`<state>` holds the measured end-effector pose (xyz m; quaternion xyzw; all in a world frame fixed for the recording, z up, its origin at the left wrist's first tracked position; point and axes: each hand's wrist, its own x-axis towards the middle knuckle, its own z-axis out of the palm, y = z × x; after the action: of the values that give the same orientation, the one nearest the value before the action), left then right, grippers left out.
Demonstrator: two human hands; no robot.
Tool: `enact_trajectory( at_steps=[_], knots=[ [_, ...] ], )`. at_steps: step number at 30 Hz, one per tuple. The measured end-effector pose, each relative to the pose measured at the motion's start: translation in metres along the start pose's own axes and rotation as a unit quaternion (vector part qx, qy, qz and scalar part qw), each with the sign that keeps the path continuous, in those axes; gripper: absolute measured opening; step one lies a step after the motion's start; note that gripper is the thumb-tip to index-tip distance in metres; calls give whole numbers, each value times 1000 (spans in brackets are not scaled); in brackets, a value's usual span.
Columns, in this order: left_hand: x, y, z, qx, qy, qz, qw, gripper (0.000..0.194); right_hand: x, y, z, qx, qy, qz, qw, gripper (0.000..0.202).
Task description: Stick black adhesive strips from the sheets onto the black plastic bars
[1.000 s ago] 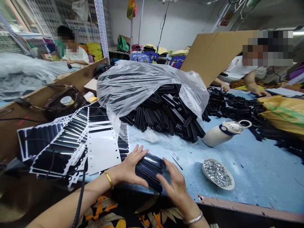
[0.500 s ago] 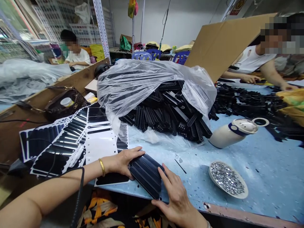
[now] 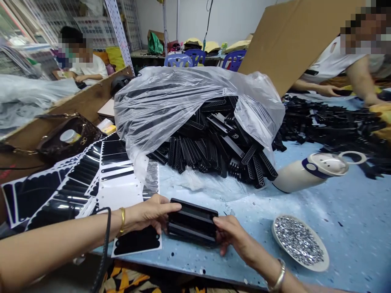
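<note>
Between my two hands is a bundle of long black strips (image 3: 192, 221), lying side by side just above the table's front edge. My left hand (image 3: 154, 211) grips its left end, thumb on top. At the other end, my right hand (image 3: 233, 232) pinches the bundle with thumb and fingers; some fingertips are hidden behind it. A white-backed sheet with black cut-out shapes (image 3: 137, 241) lies under my left hand. Beyond it are more such sheets (image 3: 73, 191), fanned out. Behind the bundle, a clear plastic bag (image 3: 161, 97) spills many black fork-ended pieces (image 3: 210, 150).
On the blue table (image 3: 244, 252), a white bowl (image 3: 325, 263) holds small silvery metal pieces. A cream bottle (image 3: 296, 176) stands behind it. A brown handbag (image 3: 49, 138) sits at left. Two people work beyond, one beside a cardboard sheet (image 3: 284, 40); black pieces (image 3: 330, 126) cover the far right.
The bundle has turned from slanting to nearly level and tipped towards me. My right hand has closed on its right end. The camera view has shifted slightly.
</note>
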<state>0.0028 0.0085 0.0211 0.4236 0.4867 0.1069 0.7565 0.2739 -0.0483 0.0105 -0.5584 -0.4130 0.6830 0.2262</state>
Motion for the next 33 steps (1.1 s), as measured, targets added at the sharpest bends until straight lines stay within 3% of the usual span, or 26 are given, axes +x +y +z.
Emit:
enact_trajectory(
  at_steps=[5, 11, 13, 15, 17, 19, 20, 22, 24, 27, 29, 33],
  knots=[
    [30, 2, -7, 27, -12, -40, 999, 76, 27, -6, 0, -37, -17, 128, 991, 67],
    [43, 8, -17, 123, -68, -51, 989, 65, 32, -7, -4, -32, 19, 140, 989, 60],
    [40, 10, -16, 225, -33, -22, 974, 56, 29, -4, -7, -46, 44, 135, 989, 53],
    [36, 12, -14, 390, 47, 62, 918, 48, 26, 0, -12, -98, 91, 99, 986, 44],
    [32, 14, -13, 538, 110, 153, 822, 48, 24, 4, -19, -189, 139, 16, 972, 35],
    [29, 15, -14, 618, 136, 191, 750, 51, 26, 5, -25, -280, 187, -89, 938, 29],
    [29, 15, -15, 633, 149, 194, 735, 52, 28, 4, -27, -314, 211, -136, 916, 27],
    [30, 16, -18, 628, 184, 209, 727, 49, 36, 0, -29, -362, 249, -201, 875, 29],
    [34, 18, -20, 597, 209, 259, 730, 37, 46, -6, -29, -393, 253, -232, 853, 30],
    [47, 25, -18, 529, 181, 322, 764, 29, 62, -14, -24, -414, 219, -242, 850, 26],
    [54, 31, -15, 498, 165, 322, 788, 28, 69, -16, -21, -414, 204, -244, 853, 29],
    [56, 30, -11, 488, 179, 309, 796, 21, 73, -13, -19, -403, 200, -241, 860, 35]
  ],
)
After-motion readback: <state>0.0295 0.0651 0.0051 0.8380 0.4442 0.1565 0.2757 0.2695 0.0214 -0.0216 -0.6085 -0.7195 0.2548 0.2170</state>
